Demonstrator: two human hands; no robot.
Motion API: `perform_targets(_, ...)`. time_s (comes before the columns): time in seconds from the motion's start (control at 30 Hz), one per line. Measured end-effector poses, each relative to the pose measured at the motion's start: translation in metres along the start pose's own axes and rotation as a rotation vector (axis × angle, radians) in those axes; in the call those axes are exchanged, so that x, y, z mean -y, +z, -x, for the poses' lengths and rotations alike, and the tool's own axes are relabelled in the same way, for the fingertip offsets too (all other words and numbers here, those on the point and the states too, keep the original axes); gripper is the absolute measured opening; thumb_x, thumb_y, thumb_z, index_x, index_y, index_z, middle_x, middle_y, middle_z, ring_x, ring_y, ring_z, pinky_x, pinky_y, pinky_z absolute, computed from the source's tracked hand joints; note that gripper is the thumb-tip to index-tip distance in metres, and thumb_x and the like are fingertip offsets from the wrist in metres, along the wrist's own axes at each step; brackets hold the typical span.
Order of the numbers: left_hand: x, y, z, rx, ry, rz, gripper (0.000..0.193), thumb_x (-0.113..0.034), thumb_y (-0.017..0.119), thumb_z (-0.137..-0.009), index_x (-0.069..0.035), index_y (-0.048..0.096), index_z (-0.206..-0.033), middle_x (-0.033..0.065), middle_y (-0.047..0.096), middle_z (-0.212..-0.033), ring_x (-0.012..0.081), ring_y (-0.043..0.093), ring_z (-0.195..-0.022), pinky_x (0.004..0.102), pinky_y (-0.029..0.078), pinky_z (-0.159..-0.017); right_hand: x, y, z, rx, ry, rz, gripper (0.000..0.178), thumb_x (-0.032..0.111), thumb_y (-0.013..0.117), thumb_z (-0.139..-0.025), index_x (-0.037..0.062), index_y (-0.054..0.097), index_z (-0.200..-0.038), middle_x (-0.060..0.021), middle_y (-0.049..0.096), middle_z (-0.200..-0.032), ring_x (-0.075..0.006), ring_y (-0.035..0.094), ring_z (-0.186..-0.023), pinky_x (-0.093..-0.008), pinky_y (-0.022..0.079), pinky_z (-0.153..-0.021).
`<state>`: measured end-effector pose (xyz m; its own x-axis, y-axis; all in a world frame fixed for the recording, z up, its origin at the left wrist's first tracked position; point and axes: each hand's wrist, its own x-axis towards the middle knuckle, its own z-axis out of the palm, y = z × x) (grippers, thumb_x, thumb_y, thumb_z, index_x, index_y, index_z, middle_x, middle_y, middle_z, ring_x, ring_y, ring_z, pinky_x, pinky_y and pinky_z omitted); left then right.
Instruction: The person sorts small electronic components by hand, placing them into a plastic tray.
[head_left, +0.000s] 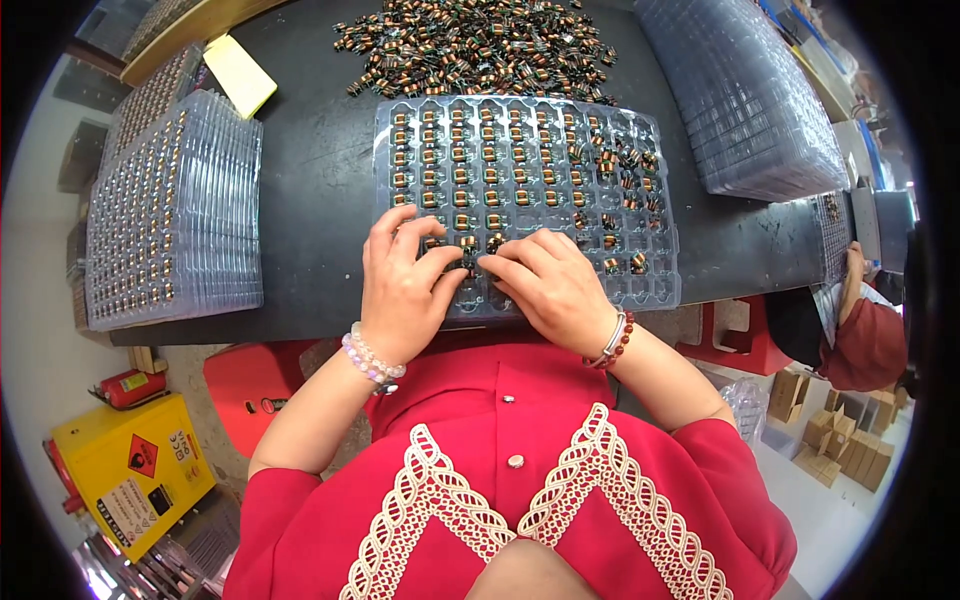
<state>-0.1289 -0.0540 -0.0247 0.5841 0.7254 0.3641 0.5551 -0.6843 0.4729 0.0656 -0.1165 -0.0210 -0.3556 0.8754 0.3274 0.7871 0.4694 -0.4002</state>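
A clear plastic tray point(523, 222) with rows of small pockets lies before me. Copper-wound coils point(459, 155) sit singly in many pockets on its left and middle. Over the tray's near rows, my left hand point(405, 285) pinches a small coil point(468, 244) between thumb and forefinger. Close beside it, the fingertips of my right hand point(560, 290) are closed on another coil point(495, 243); the fingers partly cover it. Loose coils point(628, 165) lie jumbled over the tray's right-hand pockets.
A large heap of coils point(480, 45) lies beyond the tray. Filled trays point(180, 215) are stacked at left, beside a yellow paper point(240, 76). Another tall stack of clear trays point(745, 95) stands at right. Another person's arm point(852, 285) shows at far right.
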Motion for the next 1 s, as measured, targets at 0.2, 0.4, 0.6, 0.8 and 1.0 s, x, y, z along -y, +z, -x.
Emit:
perform_targets(0.2, -0.006, 0.006, 0.006, -0.060, 0.090, -0.006, 0.011, -0.007, 0.070, -0.071, -0.007, 0.064, -0.080, 0.0038, 0.061, -0.092, 0.0295, 0.052, -0.107, 0.0420, 0.041, -0.088, -0.003, -0.006, 0.004, -0.051, 0.037, -0.060, 0.023, 0.007, 0.069, -0.073, 0.0067, 0.064, -0.095, -0.0054, 0.061, -0.092, -0.0233, 0.058, -0.082, -0.0337, 0.048, -0.072)
perform_targets(0.4, -0.010, 0.010, 0.002, -0.070, 0.073, 0.055, 0.014, -0.004, 0.071, -0.069, -0.007, 0.064, -0.081, 0.0037, 0.062, -0.082, 0.0258, 0.058, -0.094, 0.0390, 0.044, -0.084, -0.021, -0.020, 0.008, -0.180, 0.304, -0.350, 0.016, 0.001, 0.068, -0.078, 0.0006, 0.065, -0.093, -0.0116, 0.068, -0.092, -0.0242, 0.067, -0.081, -0.0305, 0.053, -0.070)
perform_targets(0.6, -0.001, 0.005, -0.003, 0.027, 0.255, 0.061, 0.016, -0.006, 0.071, -0.070, -0.007, 0.065, -0.084, 0.0039, 0.062, -0.081, 0.0254, 0.058, -0.091, 0.0399, 0.044, -0.081, -0.031, -0.021, 0.007, -0.179, 0.288, -0.344, 0.013, 0.003, 0.069, -0.078, 0.0001, 0.066, -0.090, -0.0117, 0.069, -0.096, -0.0241, 0.068, -0.086, -0.0300, 0.053, -0.074)
perform_targets(0.8, 0.006, 0.002, -0.024, 0.026, 0.091, -0.004, 0.012, -0.009, 0.070, -0.072, -0.007, 0.065, -0.083, 0.0049, 0.059, -0.085, 0.0261, 0.054, -0.095, 0.0402, 0.042, -0.084, -0.036, -0.017, -0.008, -0.168, 0.147, -0.072, 0.011, 0.007, 0.068, -0.078, 0.0035, 0.067, -0.087, -0.0079, 0.069, -0.092, -0.0226, 0.066, -0.081, -0.0309, 0.053, -0.072)
perform_targets(1.0, 0.004, 0.014, -0.020, 0.035, 0.007, -0.033, 0.010, -0.009, 0.071, -0.071, -0.007, 0.067, -0.081, 0.0052, 0.058, -0.088, 0.0275, 0.053, -0.096, 0.0398, 0.041, -0.085, -0.044, -0.011, -0.006, -0.086, 0.075, 0.048, 0.014, 0.009, 0.067, -0.076, 0.0047, 0.066, -0.089, -0.0053, 0.066, -0.098, -0.0225, 0.060, -0.090, -0.0321, 0.050, -0.075)
